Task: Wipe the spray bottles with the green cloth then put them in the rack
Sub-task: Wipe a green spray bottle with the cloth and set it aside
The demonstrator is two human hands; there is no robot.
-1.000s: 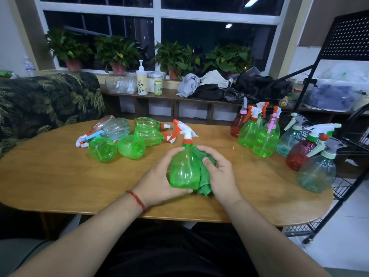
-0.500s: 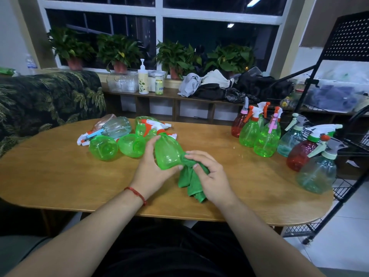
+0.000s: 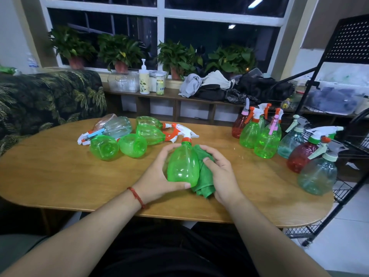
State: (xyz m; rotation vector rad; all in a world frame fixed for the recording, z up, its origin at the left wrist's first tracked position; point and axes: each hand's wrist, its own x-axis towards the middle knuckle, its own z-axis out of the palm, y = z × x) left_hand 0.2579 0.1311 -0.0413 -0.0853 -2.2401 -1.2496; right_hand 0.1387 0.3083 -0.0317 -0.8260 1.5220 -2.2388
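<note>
Where the bottle is: the held bottle (image 3: 182, 166) is between both hands, low over the middle of the counter (image 3: 60, 176), close to the person.
Which way it points: its long way runs from the person out toward the window. The round bottom is near the person and the spray head (image 3: 186, 134) is far.
Left hand: the left hand (image 3: 157, 176) wraps round the bottle's left side, with the thumb across the bottom.
Right hand: the right hand (image 3: 221, 174) curls on the green cloth (image 3: 201, 184) and presses it on the bottle's right side.
Way to the rack: the rack (image 3: 342, 189) is far off to the right. The right hand is nearer, but it has the cloth, so I think the left hand must carry the bottle across.
Bottle feel: clear green plastic, smooth and shiny, fat like a pear, and it looks empty.
Cloth feel: soft and bunched up.
Other bottles: the lying bottles (image 3: 123, 140) are to the left, and the standing bottles (image 3: 265, 140) are to the right, by the rack.
</note>
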